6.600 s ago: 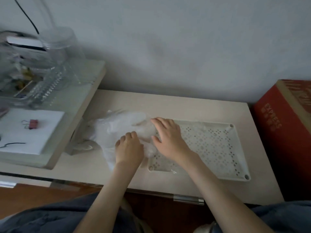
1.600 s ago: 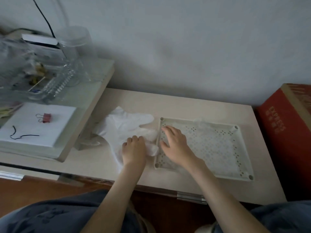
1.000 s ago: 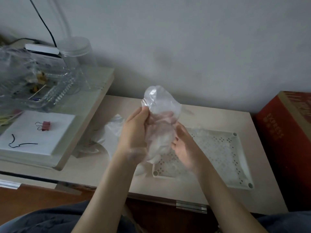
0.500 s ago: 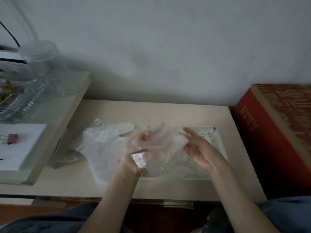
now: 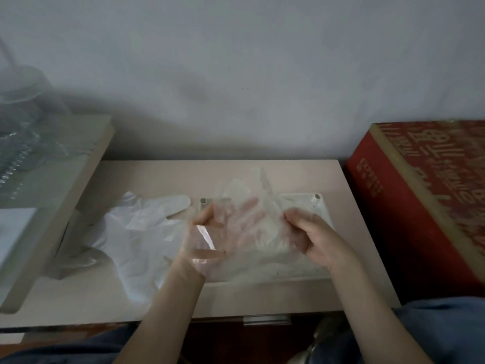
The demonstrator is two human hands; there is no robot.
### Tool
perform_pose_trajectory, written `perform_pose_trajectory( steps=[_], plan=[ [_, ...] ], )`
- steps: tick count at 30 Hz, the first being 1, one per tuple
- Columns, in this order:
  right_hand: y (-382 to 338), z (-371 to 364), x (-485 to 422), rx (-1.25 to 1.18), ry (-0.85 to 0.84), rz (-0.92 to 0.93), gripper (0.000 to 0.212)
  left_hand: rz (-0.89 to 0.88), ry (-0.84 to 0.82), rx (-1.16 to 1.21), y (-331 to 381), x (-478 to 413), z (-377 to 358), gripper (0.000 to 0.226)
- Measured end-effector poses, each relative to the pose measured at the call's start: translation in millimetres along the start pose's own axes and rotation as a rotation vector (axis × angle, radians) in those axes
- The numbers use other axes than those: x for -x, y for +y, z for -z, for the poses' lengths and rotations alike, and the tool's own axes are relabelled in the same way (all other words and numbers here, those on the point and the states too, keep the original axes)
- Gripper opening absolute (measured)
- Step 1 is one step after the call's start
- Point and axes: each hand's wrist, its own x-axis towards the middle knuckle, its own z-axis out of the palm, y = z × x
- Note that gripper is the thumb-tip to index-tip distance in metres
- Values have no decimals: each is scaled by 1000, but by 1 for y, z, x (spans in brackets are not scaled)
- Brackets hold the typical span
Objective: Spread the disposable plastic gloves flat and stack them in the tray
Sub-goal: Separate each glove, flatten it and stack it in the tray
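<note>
A clear plastic glove (image 5: 253, 214) is held up over the white tray (image 5: 322, 210), stretched between both hands. The left hand (image 5: 210, 233) lies beneath the film at the glove's 8 o'clock side. Its fingers are stretched out and show through the plastic, bearing it from under, and the thumb sits at the film's 9 o'clock edge. The right hand (image 5: 313, 239) is at the glove's 3 o'clock edge with fingers curled, pinching the film there. The glove's finger ends point toward 12 o'clock and the sheet is wrinkled, not flat. How far it hangs above the tray cannot be told.

The tray rests on the pale table (image 5: 157, 174), mostly hidden behind the glove and hands. Its corner posts show at 11 and 1 o'clock of the glove. At 9 o'clock of the tray, just beside it, a heap of gloves (image 5: 139, 232) lies on the tabletop, one rounded finger reaching toward the tray's near corner post.

At 3 o'clock of the table stands a red carton (image 5: 420, 195) with "EXPRESS" printed on its side. At 9 o'clock a raised shelf (image 5: 89, 156) overlaps the table's edge, carrying a blurred clear jar (image 5: 29, 101). Blue cloth (image 5: 446, 327) shows at 5 o'clock, below the right forearm
</note>
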Motion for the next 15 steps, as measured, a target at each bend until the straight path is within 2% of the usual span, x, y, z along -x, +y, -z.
perform_pose_trajectory(
  steps=[2,5,6,8,10,12,15],
  plan=[
    [-6,4,1,255,160,20,17,28,96,45,7,0,-18,64],
    [-6,18,-5,517,322,76,18,-2,326,-279,15,-1,-31,79],
    [-4,20,-8,544,338,88,18,9,393,-427,13,-2,-34,73],
    [2,21,-15,580,373,102,17,73,475,-778,7,-9,-37,46],
    [10,21,-21,620,417,101,19,106,554,-1033,-1,-15,-36,21],
    [17,22,-25,659,434,101,18,90,637,-1124,-10,-18,-27,12],
    [19,29,-26,697,460,108,19,44,753,-1123,-12,-21,-18,12]
  ],
)
